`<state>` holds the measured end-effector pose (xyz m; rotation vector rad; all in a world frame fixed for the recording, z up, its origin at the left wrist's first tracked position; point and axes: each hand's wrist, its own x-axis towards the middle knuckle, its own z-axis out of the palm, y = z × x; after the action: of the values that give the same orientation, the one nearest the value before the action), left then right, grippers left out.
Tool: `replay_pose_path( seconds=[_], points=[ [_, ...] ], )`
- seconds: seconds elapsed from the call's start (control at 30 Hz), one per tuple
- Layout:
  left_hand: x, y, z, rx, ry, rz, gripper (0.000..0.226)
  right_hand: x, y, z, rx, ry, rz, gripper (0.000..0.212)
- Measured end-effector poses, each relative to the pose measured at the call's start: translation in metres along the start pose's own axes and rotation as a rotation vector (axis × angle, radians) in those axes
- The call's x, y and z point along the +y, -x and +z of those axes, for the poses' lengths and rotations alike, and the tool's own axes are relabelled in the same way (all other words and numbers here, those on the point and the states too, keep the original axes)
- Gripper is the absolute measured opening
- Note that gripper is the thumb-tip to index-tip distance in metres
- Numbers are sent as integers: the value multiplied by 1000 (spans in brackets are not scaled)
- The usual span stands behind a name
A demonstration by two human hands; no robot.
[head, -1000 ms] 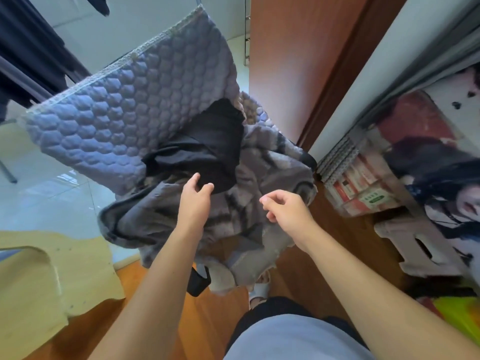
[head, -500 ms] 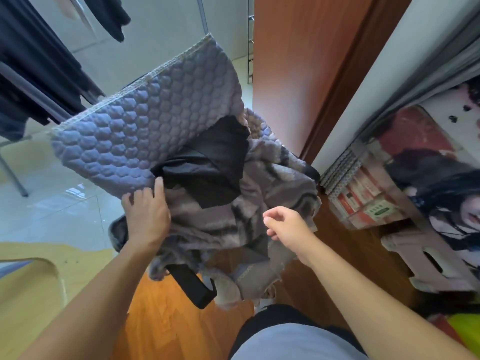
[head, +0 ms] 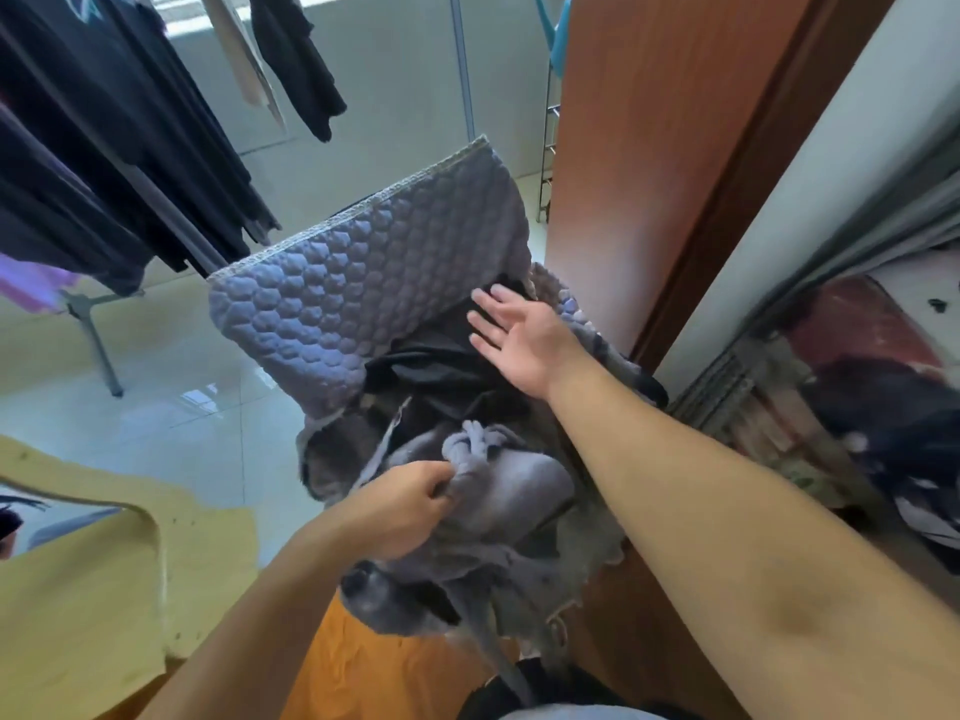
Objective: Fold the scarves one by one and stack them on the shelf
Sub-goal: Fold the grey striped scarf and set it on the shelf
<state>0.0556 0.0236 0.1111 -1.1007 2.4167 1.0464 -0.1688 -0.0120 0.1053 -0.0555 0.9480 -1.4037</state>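
Left hand (head: 400, 511), since shifting nearer, is now gripping the grey scarf (head: 498, 491); right hand (head: 519, 337), fingers newly spread, is reaching over the black cloth (head: 441, 366); sorting is only beginning.

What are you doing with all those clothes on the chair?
A person is sorting through a heap of scarves on a chair with a quilted blue cover. The left hand grips a bunched grey scarf at the front of the heap. The right hand reaches over with fingers spread, at a black cloth further back. Nothing looks folded yet, and no shelf stack is in sight.
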Motion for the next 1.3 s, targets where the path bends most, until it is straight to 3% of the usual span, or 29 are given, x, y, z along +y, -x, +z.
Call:
replay_pose_path(
  seconds=[0.07, 0.1, 0.17, 0.23, 0.3, 0.4, 0.47, 0.53, 0.6, 0.67, 0.73, 0.8, 0.83, 0.9, 0.97, 1.0, 1.07, 1.17, 1.23, 1.3],
  points=[
    [11, 10, -4, 0, 41, 9, 33, -26, 23, 21, -186, -82, -89, 41],
    [18, 14, -6, 15, 88, 31, 34, -33, 40, 23, -205, 53, -113, 45],
    [41, 21, -10, 46, 194, 112, 37, -33, 78, 0, -216, 598, -195, 62],
    [75, 27, -15, 45, 352, 235, 34, -21, 123, -33, -348, 1105, -146, 75],
    [113, 26, -18, 26, 509, 361, 26, -8, 164, -59, -423, 1318, -114, 74],
    [152, 1, -18, 132, 392, 508, 8, -18, 201, -80, -90, 1265, -430, 47],
    [169, -21, -20, 156, 125, 452, 38, -44, 222, -94, 220, 1234, -658, 18],
    [187, -39, -15, 186, -17, 450, 35, -74, 253, -106, 447, 1183, -776, 10],
    [204, -48, -4, 251, 124, 486, 17, -94, 288, -112, 552, 1123, -827, 20],
    [220, -49, 10, 134, 375, 530, 18, -106, 314, -118, 639, 1005, -841, 18],
    [225, -54, 33, -46, 382, 624, 61, -115, 328, -127, 755, 715, -834, 17],
    [223, -69, 61, -22, 92, 656, 105, -124, 338, -140, 811, 426, -809, 15],
    [221, -76, 74, 46, -39, 657, 108, -128, 343, -147, 819, 342, -795, 13],
    [221, -85, 92, 110, 6, 649, 74, -132, 353, -164, 850, 253, -730, 15],
    [223, -86, 100, 119, 377, 564, 20, -133, 360, -186, 881, 213, -646, 25],
    [224, -83, 100, 135, 508, 503, 13, -133, 365, -197, 896, 207, -605, 27],
    [230, -84, 99, 186, 589, 476, 15, -136, 376, -218, 927, 175, -556, 31],
    [248, -82, 94, 244, 511, 465, 19, -137, 387, -250, 1017, 206, -503, 34],
    [266, -74, 83, 245, 504, 490, 19, -135, 390, -264, 1134, 440, -462, 39],
    [285, -65, 68, 215, 494, 577, 16, -125, 394, -257, 1139, 790, -408, 54]
  ],
)
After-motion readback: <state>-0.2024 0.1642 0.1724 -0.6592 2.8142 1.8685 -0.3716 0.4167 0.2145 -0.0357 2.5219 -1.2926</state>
